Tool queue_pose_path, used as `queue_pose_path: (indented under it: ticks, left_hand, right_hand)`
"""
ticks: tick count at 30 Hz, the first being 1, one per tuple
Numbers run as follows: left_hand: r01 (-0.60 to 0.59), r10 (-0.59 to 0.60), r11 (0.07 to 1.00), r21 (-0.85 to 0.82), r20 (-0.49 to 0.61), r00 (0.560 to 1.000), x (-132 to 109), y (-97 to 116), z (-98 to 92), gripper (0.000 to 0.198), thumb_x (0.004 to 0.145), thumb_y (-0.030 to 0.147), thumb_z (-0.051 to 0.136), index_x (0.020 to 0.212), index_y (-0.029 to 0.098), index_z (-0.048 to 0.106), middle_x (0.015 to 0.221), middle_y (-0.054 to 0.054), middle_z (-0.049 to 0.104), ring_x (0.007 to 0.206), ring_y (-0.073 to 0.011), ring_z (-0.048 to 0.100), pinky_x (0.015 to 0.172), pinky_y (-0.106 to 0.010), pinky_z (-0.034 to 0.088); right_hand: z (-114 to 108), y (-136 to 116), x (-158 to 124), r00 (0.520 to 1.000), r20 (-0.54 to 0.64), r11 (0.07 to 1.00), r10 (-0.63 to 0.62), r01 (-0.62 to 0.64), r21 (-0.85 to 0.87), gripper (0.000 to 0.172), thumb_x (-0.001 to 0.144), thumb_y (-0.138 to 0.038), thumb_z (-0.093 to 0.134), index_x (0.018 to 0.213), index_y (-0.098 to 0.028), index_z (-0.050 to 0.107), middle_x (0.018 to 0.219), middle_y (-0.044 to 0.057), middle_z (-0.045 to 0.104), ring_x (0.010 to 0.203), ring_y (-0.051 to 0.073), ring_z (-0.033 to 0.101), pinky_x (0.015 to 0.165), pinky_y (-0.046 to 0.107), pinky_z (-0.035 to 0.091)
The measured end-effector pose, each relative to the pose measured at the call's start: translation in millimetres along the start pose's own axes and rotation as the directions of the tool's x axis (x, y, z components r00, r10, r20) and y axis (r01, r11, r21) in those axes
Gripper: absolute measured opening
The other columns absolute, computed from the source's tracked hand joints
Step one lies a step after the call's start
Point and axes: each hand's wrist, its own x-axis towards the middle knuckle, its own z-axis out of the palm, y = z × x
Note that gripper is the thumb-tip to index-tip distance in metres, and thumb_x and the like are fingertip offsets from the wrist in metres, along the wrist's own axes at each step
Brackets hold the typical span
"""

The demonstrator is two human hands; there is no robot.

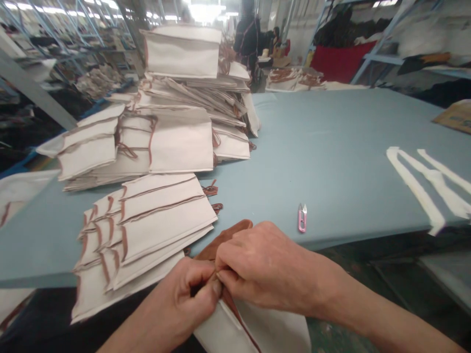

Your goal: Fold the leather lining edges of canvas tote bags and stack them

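My left hand and my right hand meet at the table's near edge. Both pinch the brown-trimmed edge of a cream cloth bag, thumbs and fingertips pressed together. The exact spot between the fingertips is hidden. A brown flap of soft material sticks out behind my hands, and the bag's cream body hangs below them. Pink-handled thread snips lie on the table beyond my right hand, blades pointing away. Left of my hands, a fanned pile of cream bags with brown edging overhangs the table edge.
Taller stacks of similar bags rise behind that pile on the blue-green tabletop. White strips lie at the right, near a cardboard piece. More bundles sit at the far edge. A person stands in the background.
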Motion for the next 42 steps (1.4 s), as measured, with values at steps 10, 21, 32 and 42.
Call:
queue_pose_path:
  ticks: [10,21,32,42]
  left_hand:
    - [-0.282,0.387,0.885,0.371,-0.248,0.888,-9.0,-9.5,8.9,0.043,0.107,0.031,0.040,0.065,0.021,0.042,0.062,0.004,0.044,0.058,-0.0119,0.047,0.058,-0.023,0.036]
    - [-0.213,0.237,0.970,0.121,-0.256,0.937,-12.8,-20.7,18.2,0.050,0.107,0.048,0.043,0.066,0.021,0.048,0.063,0.004,0.046,0.059,-0.0122,0.047,0.057,-0.022,0.039]
    - [-0.286,0.348,0.908,0.308,-0.169,0.922,-14.0,-17.7,2.1,0.030,0.107,0.030,0.049,0.080,0.023,0.062,0.076,0.004,0.069,0.070,-0.0107,0.064,0.068,-0.016,0.048]
    - [-0.329,0.580,0.718,0.613,-0.267,0.769,-10.5,-24.7,-15.1,0.014,0.104,0.018,0.057,0.093,0.027,0.060,0.077,0.008,0.069,0.064,-0.0083,0.068,0.063,-0.015,0.051]
  right_hand:
    - [21.1,0.3,-26.3,0.959,-0.221,0.852,0.176,-0.035,0.523,0.021,0.092,-0.034,0.079,0.105,-0.020,0.070,0.105,0.004,0.079,0.095,0.020,0.070,0.085,0.029,0.047]
    - [21.3,-10.0,-26.8,0.947,0.071,0.784,0.314,-0.301,0.543,0.027,0.081,-0.039,0.079,0.075,-0.021,0.061,0.066,-0.005,0.060,0.064,0.012,0.051,0.063,0.026,0.031]
    - [19.6,-2.2,-16.0,0.985,-0.054,0.847,0.163,-0.112,0.519,0.032,0.077,-0.021,0.076,0.062,-0.019,0.048,0.058,-0.008,0.049,0.056,0.008,0.045,0.057,0.024,0.026]
    - [31.1,3.7,-0.9,0.980,-0.144,0.905,0.133,-0.061,0.422,0.020,0.079,-0.009,0.064,0.070,-0.020,0.049,0.065,-0.007,0.050,0.058,0.008,0.038,0.055,0.024,0.022]
